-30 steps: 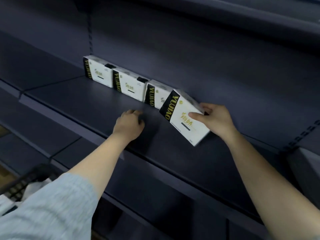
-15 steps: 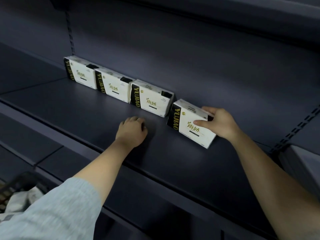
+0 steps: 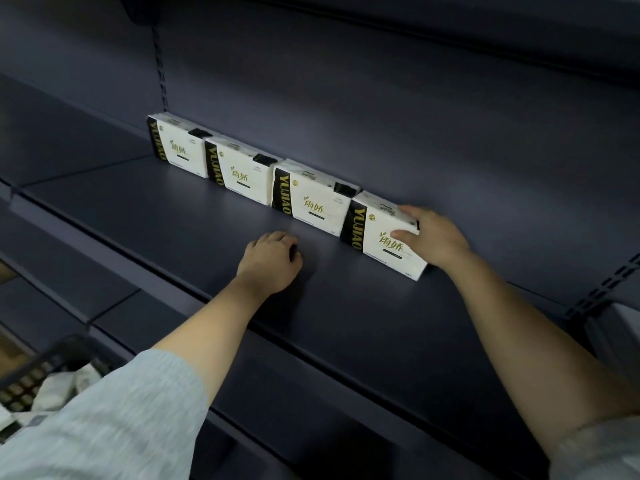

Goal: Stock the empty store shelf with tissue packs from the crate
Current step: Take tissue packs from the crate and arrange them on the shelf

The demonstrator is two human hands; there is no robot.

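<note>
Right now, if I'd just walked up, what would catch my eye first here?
A row of four white tissue packs stands bright along the back of the dark shelf. The right hand grips the rightmost pack at the row's end. The left hand rests on the shelf in front, fingers curled, holding nothing.

The shelf [image 3: 194, 233] under my hands looks like painted metal, matt and smooth, dark blue-grey. The tissue pack [image 3: 384, 237] that my right hand [image 3: 433, 237] holds has a soft plastic wrap with a slight gloss. My sleeve [image 3: 114, 420] is grey knitted cloth. The crate [image 3: 38, 365] seems black plastic, but it is blurred.
</note>
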